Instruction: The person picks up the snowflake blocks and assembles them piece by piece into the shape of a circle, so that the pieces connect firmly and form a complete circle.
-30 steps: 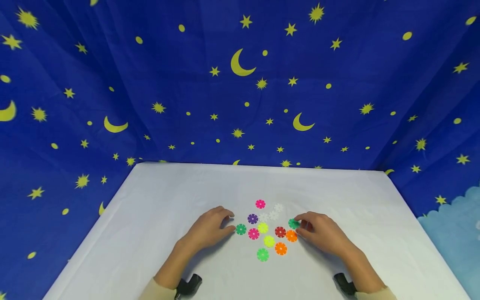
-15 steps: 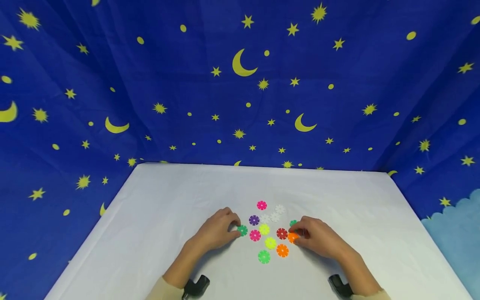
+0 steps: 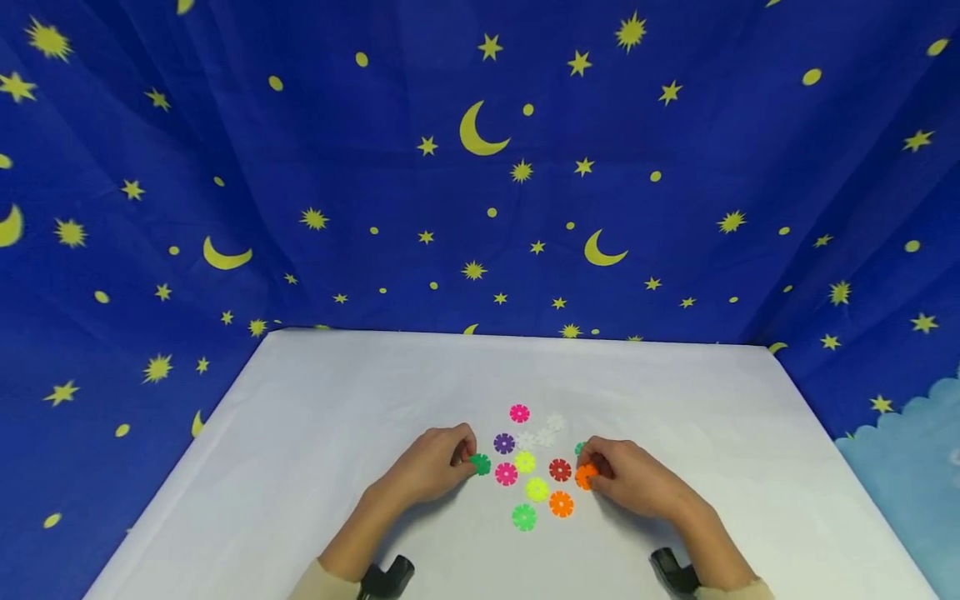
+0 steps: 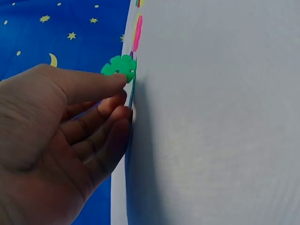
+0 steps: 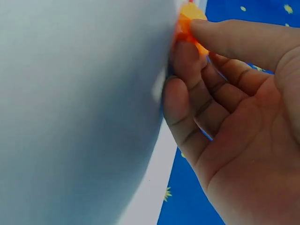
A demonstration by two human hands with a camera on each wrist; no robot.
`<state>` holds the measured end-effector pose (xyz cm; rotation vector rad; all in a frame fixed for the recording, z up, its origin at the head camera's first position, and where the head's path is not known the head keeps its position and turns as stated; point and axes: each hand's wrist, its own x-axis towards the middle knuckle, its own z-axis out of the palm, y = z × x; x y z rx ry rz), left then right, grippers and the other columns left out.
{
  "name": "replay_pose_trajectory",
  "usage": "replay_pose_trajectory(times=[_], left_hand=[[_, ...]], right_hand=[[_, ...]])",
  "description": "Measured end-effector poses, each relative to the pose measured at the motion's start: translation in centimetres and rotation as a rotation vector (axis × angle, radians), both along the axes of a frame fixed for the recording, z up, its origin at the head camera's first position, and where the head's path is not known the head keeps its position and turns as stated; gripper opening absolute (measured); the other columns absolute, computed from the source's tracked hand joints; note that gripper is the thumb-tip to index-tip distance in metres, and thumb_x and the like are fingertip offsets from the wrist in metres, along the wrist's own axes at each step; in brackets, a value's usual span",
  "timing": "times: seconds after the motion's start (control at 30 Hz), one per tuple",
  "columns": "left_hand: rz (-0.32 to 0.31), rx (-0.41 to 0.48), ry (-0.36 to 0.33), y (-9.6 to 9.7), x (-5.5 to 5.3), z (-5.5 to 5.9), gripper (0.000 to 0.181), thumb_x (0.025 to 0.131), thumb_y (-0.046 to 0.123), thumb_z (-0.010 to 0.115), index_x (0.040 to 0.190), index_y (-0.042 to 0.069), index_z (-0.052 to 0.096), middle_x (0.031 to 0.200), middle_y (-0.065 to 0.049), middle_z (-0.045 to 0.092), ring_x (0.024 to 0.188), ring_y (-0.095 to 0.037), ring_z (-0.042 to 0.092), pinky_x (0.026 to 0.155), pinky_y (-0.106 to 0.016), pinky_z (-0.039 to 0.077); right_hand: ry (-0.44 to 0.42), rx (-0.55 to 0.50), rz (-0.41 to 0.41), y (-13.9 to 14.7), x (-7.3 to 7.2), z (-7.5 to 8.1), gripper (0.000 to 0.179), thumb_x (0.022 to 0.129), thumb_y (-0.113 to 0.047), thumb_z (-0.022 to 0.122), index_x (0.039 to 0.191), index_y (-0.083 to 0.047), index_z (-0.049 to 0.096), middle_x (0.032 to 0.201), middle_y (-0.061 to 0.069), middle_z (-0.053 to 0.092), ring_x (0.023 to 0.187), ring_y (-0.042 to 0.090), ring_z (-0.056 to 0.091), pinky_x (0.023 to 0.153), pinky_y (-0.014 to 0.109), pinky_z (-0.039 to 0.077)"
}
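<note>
My left hand [image 3: 431, 463] pinches a green notched plastic disc [image 3: 482, 464] at the left edge of a loose group of discs. In the left wrist view that green disc [image 4: 116, 63] stands tilted up between thumb and fingertips. On the other side, my right hand [image 3: 633, 475] pinches an orange notched disc [image 3: 585, 477], its thumb across the front. The right wrist view has the orange disc [image 5: 191, 10] at the top, partly covered by thumb and fingers. A teal-green disc [image 3: 580, 448] peeks out behind the right fingers, mostly hidden.
Between the hands lie a red disc [image 3: 559, 470], a second orange disc [image 3: 561, 504], a light green disc [image 3: 524, 517], a purple disc [image 3: 504, 443], plus pink, yellow and white ones. A white-covered table [image 3: 337, 375] meets a blue star-patterned curtain [image 3: 390, 183] behind.
My left fingers have come together on the green disc. My right hand has moved from beside the teal-green disc toward me and now pinches the orange disc.
</note>
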<state>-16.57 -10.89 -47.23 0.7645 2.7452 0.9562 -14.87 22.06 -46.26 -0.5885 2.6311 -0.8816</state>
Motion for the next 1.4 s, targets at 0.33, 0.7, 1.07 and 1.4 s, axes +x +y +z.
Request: replay_pose_trajectory(times=[0.33, 0.7, 1.07, 1.4], left_hand=[[-0.025, 0.108, -0.159, -0.6, -0.2, 0.4, 0.004, 0.089, 0.021, 0.069, 0.091, 0.019, 0.072, 0.077, 0.012, 0.061, 0.073, -0.009, 0.055, 0.065, -0.027, 0.049], [-0.046, 0.337, -0.334, 0.3, 0.4, 1.5, 0.012, 0.095, 0.023, 0.063, 0.097, 0.012, 0.068, 0.081, -0.008, 0.067, 0.071, -0.025, 0.065, 0.062, -0.029, 0.051], [-0.057, 0.448, -0.342, 1.3, 1.3, 2.5, 0.009, 0.095, 0.019, 0.061, 0.095, 0.012, 0.068, 0.082, -0.014, 0.067, 0.071, -0.024, 0.064, 0.067, -0.033, 0.054], [-0.086, 0.538, -0.430, 2.4, 1.5, 2.3, 0.017, 0.096, 0.022, 0.060, 0.089, 0.008, 0.064, 0.076, -0.015, 0.067, 0.064, -0.021, 0.065, 0.064, -0.034, 0.055]], right_hand=[[0.022, -0.130, 0.002, 0.7, 0.2, -0.5, 0.018, 0.088, -0.005, 0.066, 0.101, -0.018, 0.063, 0.083, -0.009, 0.061, 0.074, 0.011, 0.055, 0.065, 0.025, 0.048], [0.068, -0.196, -0.038, -0.6, 0.4, 0.3, 0.015, 0.088, -0.011, 0.070, 0.095, -0.023, 0.065, 0.081, -0.010, 0.061, 0.071, 0.011, 0.056, 0.062, 0.026, 0.049], [0.136, -0.291, -0.135, -1.5, 1.1, 1.1, 0.016, 0.086, -0.008, 0.071, 0.095, -0.019, 0.066, 0.084, -0.009, 0.063, 0.072, 0.013, 0.057, 0.065, 0.026, 0.051], [0.151, -0.469, -0.107, -2.6, 1.6, 1.4, 0.014, 0.087, -0.011, 0.072, 0.094, -0.021, 0.066, 0.088, -0.002, 0.069, 0.074, 0.022, 0.066, 0.068, 0.029, 0.055]])
